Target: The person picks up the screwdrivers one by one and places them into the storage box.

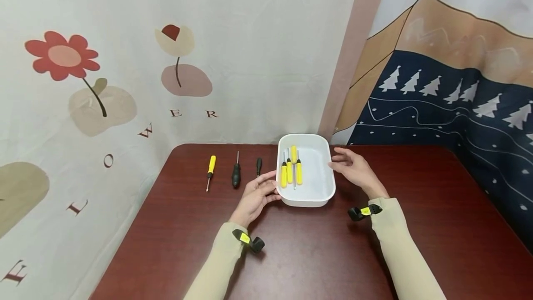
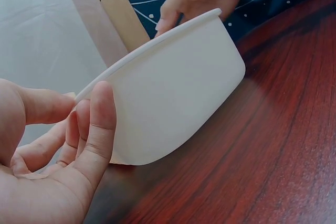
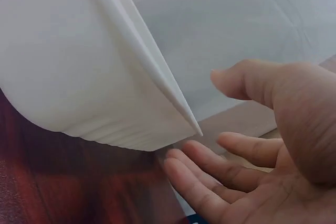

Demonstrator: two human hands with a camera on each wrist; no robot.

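Note:
A white plastic tray [image 1: 316, 170] sits near the table's far edge. Inside it lie several yellow-handled screwdrivers [image 1: 289, 170], grouped toward the left side. My left hand [image 1: 256, 198] pinches the tray's left rim, with the thumb at the rim and a finger against the outer wall [image 2: 173, 82] in the left wrist view. On the other side, my right hand [image 1: 354, 168] is beside the tray's right edge, its fingers spread and relaxed. The right wrist view shows those fingers [image 3: 199, 182] just off the tray's corner, holding nothing.
Left of the tray, a yellow-handled screwdriver [image 1: 211, 165], a black screwdriver [image 1: 236, 175] and a smaller black-handled one [image 1: 259, 165] lie in a row on the reddish-brown table [image 1: 300, 253]. Printed curtains [image 1: 258, 50] hang behind the table.

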